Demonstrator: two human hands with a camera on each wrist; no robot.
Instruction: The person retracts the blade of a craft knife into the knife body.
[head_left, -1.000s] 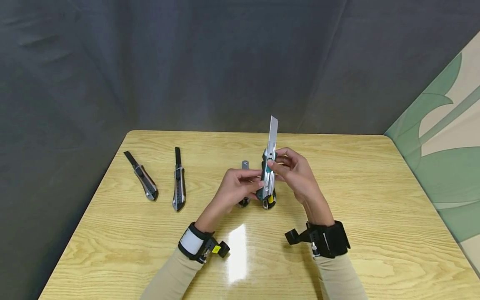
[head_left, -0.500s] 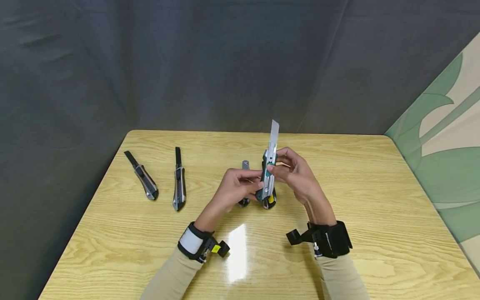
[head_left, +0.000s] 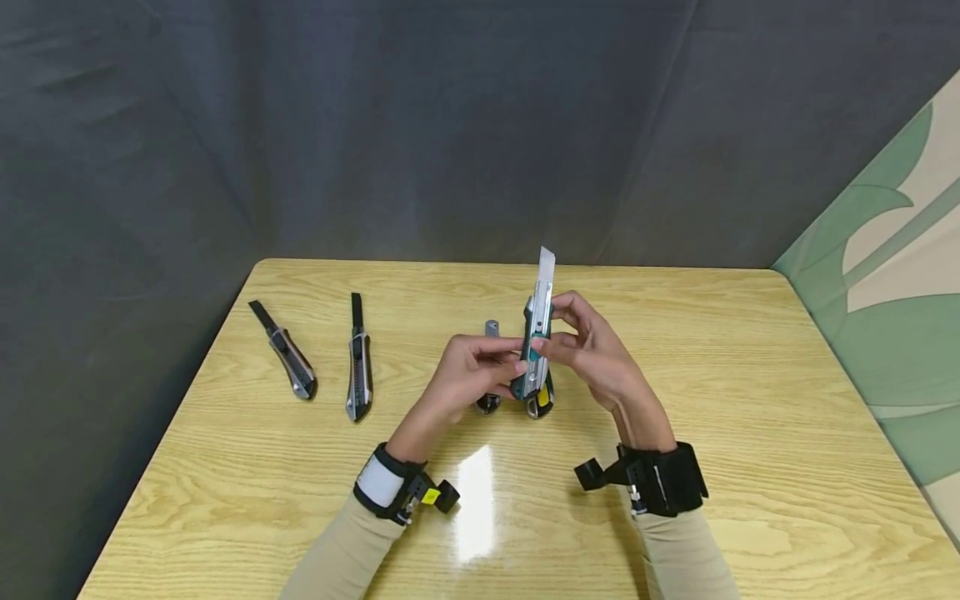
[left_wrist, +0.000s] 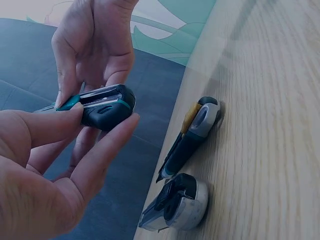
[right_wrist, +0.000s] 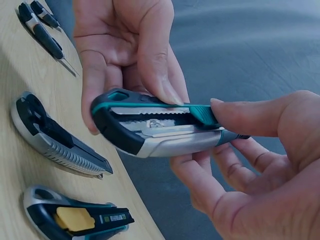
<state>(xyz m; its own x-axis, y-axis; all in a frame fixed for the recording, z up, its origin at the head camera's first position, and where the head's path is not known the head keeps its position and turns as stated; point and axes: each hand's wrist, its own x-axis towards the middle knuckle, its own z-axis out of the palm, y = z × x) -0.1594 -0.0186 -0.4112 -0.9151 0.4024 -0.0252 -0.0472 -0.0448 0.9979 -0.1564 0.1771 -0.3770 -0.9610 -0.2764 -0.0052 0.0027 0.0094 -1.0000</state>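
Observation:
Above the table, both hands hold a snap-off utility knife (head_left: 533, 377) upright, its silver blade (head_left: 546, 273) sticking out of the top. My left hand (head_left: 467, 375) pinches the lower end of its handle between thumb and fingers. At the knife's right side, my right hand (head_left: 600, 354) has its thumb on the teal slider (right_wrist: 202, 115), with curled fingers behind the body. Partly hidden behind the hands, a yellow-slider utility knife (right_wrist: 75, 219) and a silver-grey utility knife (right_wrist: 62, 145) lie on the table.
Two more utility knives, one slanted (head_left: 292, 358) and one straight (head_left: 359, 375), lie at the left of the wooden table (head_left: 750, 417) with dark blades out. A dark cloth (head_left: 450, 125) hangs behind the table's far edge.
The right thumb has moved down the held knife with the slider, and the blade sticks out less than before. The left hand and the knives on the table stay in place.

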